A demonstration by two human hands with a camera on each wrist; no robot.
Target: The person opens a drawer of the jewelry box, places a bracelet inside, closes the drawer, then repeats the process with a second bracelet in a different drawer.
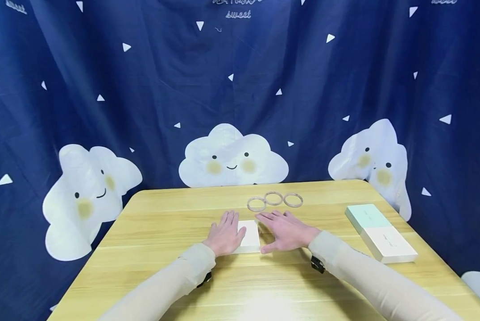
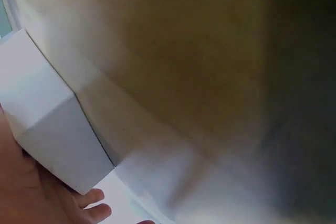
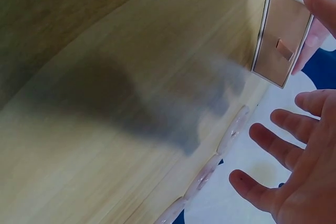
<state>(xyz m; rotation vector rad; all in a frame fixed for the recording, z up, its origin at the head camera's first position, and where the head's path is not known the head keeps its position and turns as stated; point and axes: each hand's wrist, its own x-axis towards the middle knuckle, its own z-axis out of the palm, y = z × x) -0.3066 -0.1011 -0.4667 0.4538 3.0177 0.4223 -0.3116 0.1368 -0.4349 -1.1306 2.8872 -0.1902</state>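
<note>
A small white box (image 1: 249, 234) lies on the table between the two hands. Its right end shows a tan drawer front (image 3: 282, 39) with a short pull tab (image 3: 284, 49). My left hand (image 1: 225, 235) rests along the left side of the box with fingers extended forward, and its thumb reaches over the top. Just off the right end is my right hand (image 1: 285, 229), fingers spread and apart, holding nothing. In the left wrist view, the white box (image 2: 58, 114) lies against the palm, with some fingertips (image 2: 98, 212) showing past its edge.
Three pinkish rings (image 1: 274, 199) lie in a row behind the box on the wooden table (image 1: 163, 218). Over to the right sit two flat boxes end to end, one mint green (image 1: 367, 216) and one white (image 1: 389, 243). A blue cloud-print curtain (image 1: 155, 89) hangs behind the table.
</note>
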